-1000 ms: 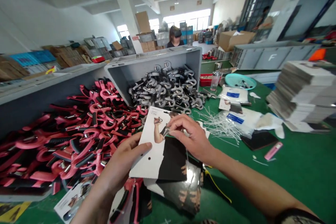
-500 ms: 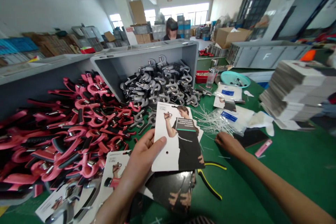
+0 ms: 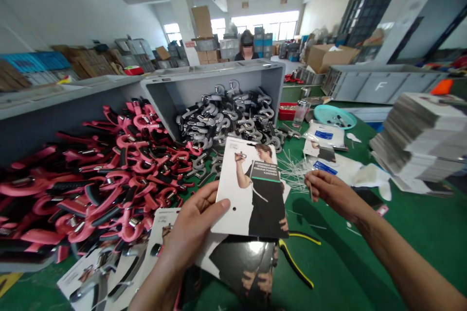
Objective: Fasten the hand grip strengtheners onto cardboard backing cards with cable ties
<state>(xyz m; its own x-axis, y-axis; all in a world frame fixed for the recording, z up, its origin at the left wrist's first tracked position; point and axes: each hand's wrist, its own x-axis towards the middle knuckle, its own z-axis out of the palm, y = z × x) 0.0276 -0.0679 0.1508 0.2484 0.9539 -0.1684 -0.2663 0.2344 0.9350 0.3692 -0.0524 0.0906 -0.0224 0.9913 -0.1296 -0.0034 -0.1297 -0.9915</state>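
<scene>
My left hand [image 3: 199, 216] grips a printed card [image 3: 251, 194] by its left edge, thumb on the front; a white tie lies across the card. To the right, my right hand [image 3: 326, 192] is raised over the table with its fingertips pinched on a thin tie. White ties [image 3: 294, 172] lie in a loose heap just behind it. Beneath the held card are more dark printed cards [image 3: 244, 262]. Yellow-and-black pliers [image 3: 297, 262] rest to their right. Grey hand grips [image 3: 127, 272] on cards lie at the lower left, partly behind my left forearm.
Red hand grips [image 3: 134, 170] fill a bin at the left; grey hand grips [image 3: 226, 116] spill from a tilted grey bin [image 3: 213, 69]. At the right stand a card stack [image 3: 419, 131] and a turquoise dish [image 3: 335, 115]. A person [image 3: 247, 48] is behind the bins.
My right hand has lifted from beside the tie heap and now pinches a tie. My left hand still holds the card. The whole view has shifted slightly.
</scene>
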